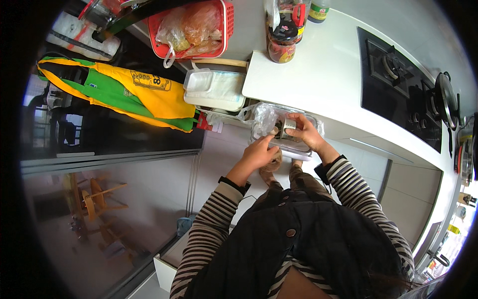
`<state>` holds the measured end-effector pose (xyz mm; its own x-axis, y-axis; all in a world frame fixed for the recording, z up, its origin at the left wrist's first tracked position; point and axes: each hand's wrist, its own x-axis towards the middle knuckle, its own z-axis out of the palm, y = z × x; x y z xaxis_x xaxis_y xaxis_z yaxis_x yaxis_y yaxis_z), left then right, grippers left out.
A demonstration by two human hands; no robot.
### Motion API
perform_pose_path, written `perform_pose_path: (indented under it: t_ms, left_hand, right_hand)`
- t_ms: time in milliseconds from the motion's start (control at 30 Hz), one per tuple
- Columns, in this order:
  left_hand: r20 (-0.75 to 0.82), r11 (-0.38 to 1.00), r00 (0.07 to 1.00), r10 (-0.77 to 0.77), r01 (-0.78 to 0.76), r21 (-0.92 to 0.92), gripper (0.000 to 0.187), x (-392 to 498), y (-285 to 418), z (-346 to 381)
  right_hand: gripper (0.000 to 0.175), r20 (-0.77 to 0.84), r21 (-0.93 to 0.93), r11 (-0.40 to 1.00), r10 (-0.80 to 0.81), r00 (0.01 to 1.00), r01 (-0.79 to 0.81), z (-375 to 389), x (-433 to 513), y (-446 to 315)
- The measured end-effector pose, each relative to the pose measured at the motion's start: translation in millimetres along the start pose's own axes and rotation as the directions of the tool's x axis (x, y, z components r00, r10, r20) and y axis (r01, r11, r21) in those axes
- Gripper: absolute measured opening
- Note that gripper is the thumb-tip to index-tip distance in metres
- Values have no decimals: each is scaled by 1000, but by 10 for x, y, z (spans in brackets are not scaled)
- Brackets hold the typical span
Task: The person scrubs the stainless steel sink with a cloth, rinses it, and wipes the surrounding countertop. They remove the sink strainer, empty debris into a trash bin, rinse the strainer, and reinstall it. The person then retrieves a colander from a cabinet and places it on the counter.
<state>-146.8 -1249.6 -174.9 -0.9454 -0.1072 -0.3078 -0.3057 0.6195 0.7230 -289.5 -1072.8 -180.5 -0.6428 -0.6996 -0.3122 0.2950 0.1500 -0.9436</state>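
A pull-out basket (307, 152) with clear plastic bags (264, 119) in it lies below the edge of the white countertop. Inside it, my right hand (307, 131) grips a small pale container (288, 129), thumb on one side and fingers on the other. My left hand (259, 152) is at the basket's near left side, its fingertips by a small light-brown round item (275, 130); whether it grips this item is not clear. Something dark green shows between the two hands, too small to name.
White countertop (306, 80) ahead holds sauce jars (282, 46) and a black gas hob (399, 86). To the left are a red plastic basket (230, 26) of bagged goods, a white tray (214, 102) with a clear plastic box, and a yellow-green apron (123, 91) on a black surface.
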Motion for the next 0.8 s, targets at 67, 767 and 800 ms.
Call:
perform_pose_path:
  t_ms: [67,767,800]
  left_hand:
    - [-39,998,999,17,-19,-57,60,1,-4,-38]
    - [-265,831,926,270,-363,-422,79,20,395,-245]
    - [-257,826,927,273,-363,-431,78,23,391,-253]
  right_hand:
    - [57,74,230,972,26,997,-43,10,-61,-88]
    - [55,346,190,982,-48,937,-20,-2,-294,-711]
    - [52,319,167,986,-49,946,-5,-7,-286,-775]
